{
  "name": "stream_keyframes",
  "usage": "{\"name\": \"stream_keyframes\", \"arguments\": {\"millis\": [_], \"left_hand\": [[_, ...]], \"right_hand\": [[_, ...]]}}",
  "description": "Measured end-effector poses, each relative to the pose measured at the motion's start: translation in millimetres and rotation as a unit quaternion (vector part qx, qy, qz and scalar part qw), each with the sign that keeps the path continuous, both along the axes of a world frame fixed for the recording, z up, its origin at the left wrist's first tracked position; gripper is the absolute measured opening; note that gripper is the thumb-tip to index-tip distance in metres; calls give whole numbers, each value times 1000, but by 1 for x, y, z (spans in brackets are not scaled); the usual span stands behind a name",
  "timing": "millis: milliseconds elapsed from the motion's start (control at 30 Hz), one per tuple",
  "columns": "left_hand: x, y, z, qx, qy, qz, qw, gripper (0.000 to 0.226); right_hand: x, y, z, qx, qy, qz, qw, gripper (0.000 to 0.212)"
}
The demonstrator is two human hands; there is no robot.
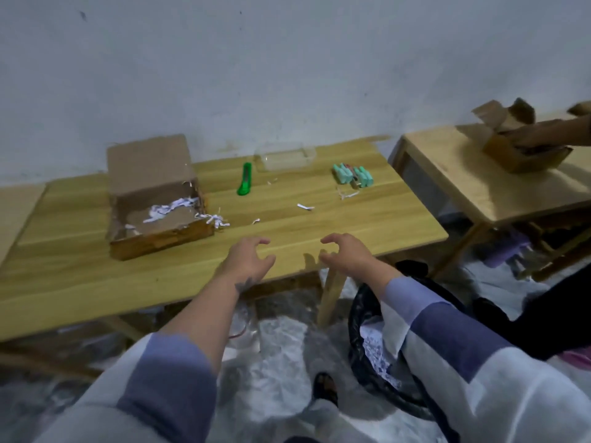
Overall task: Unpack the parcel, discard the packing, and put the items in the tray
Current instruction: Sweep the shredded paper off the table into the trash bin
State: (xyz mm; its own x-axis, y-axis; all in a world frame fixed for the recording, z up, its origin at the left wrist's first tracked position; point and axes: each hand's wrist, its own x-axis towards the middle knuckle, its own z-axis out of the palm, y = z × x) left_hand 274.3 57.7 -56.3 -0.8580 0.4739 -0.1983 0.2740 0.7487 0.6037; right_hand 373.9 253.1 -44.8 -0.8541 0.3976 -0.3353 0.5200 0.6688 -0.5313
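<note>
Left hand (248,258) and right hand (347,253) empty with fingers spread, opened parcel (153,199) unlabelled, no legible writing

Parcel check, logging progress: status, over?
Left hand and right hand open, empty. Parcel open, shreds inside. Items beside tray, not in. Nothing blocking.
</note>
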Motion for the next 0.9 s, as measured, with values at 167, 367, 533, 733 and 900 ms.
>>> {"name": "stream_keyframes", "arguments": {"millis": [167,367,533,733,900], "left_hand": [[-29,-6,-21,-8,43,17,999,41],[-61,8,-51,-67,85,30,994,55],[-86,30,-79,-123,113,66,984,60],[-111,53,-95,-125,148,77,978,71],[-126,55,-97,-127,146,62,979,70]], "right_hand": [[-38,3,-26,38,-19,19,999,48],[-91,14,-65,103,-24,34,994,63],[-136,40,-89,165,-15,54,985,67],[-193,43,-99,212,26,137,967,60],[-243,40,-100,195,67,188,960,62]]}}
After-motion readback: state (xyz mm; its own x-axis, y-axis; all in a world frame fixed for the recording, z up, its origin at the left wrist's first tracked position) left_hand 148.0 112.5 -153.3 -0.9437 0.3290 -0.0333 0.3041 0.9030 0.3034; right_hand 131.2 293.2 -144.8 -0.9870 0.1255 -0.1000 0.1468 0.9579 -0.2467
